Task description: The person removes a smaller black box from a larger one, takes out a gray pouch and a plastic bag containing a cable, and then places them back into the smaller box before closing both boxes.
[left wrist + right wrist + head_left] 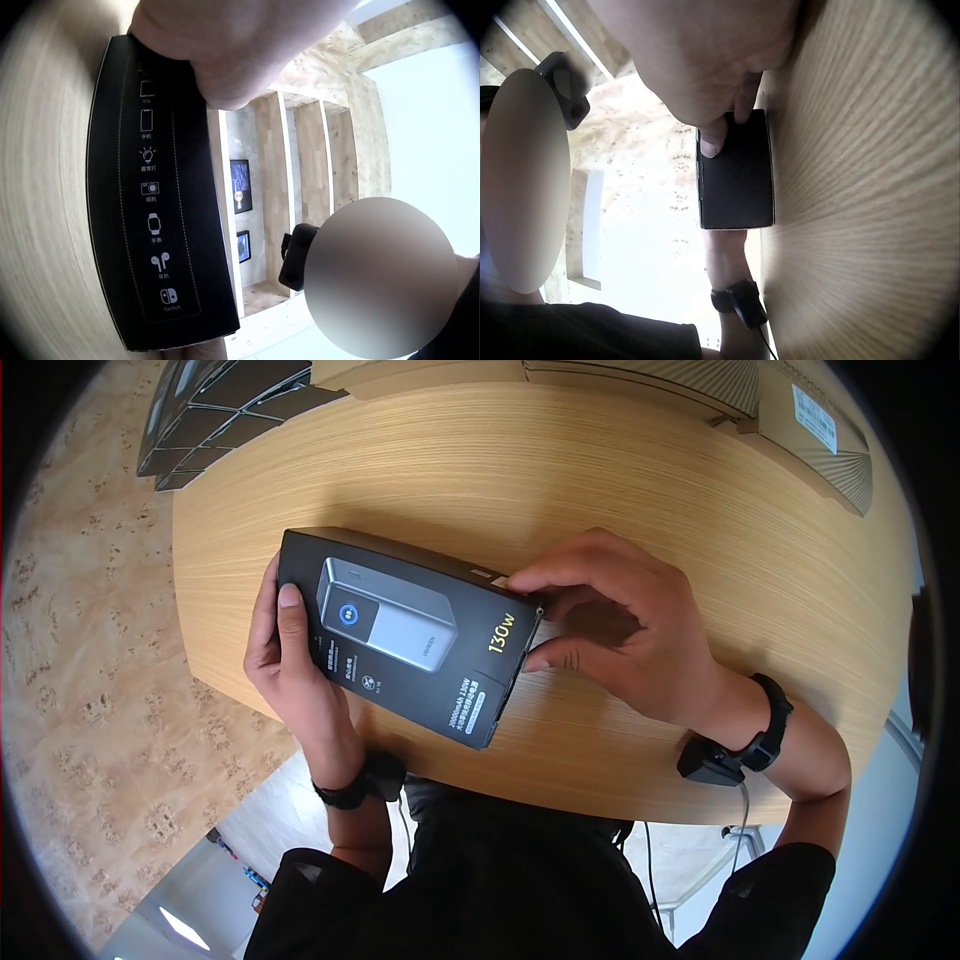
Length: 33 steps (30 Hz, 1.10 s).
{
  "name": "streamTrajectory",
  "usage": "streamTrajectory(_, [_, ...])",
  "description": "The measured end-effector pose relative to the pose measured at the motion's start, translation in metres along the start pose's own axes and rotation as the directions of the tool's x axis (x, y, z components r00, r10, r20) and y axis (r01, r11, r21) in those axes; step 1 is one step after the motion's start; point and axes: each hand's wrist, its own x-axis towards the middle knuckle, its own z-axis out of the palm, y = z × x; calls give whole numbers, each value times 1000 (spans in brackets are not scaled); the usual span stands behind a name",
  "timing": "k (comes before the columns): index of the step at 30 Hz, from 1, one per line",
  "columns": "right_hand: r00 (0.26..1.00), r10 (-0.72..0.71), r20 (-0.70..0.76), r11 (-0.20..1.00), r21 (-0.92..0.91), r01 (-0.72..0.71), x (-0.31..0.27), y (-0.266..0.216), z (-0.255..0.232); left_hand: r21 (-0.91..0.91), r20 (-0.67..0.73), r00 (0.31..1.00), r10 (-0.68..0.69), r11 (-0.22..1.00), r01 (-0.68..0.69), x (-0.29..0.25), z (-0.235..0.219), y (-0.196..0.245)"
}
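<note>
A black power bank box (400,630), printed with a grey power bank and "130W", is held at a slant over the wooden table. My left hand (285,635) grips its left end, thumb laid over the printed top face. At the opposite end, my right hand (635,625) has its index finger at the far corner and its thumb by the end edge. In the right wrist view, fingertips touch the plain end panel (736,184). Device icons line the side panel (154,225) in the left wrist view. The box's contents are hidden.
Brown cardboard boxes (640,382) stand along the table's far edge, one with a white label (814,418). Dark boxes (225,420) sit at the far left corner. The table edge (182,600) drops to a patterned floor on the left. Cables hang from both wrist cameras.
</note>
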Motion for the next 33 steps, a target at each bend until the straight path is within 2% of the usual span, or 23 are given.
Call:
streamTrajectory(18, [999,55,4,997,49,-55,1,-1,1,24,-4,1000,14,1000,-14,-2,0,0])
streamTrajectory(33, [1000,23,-1,1000,3,-23,0,-1,1,35,-9,1000,13,999,-13,-3,-1,0])
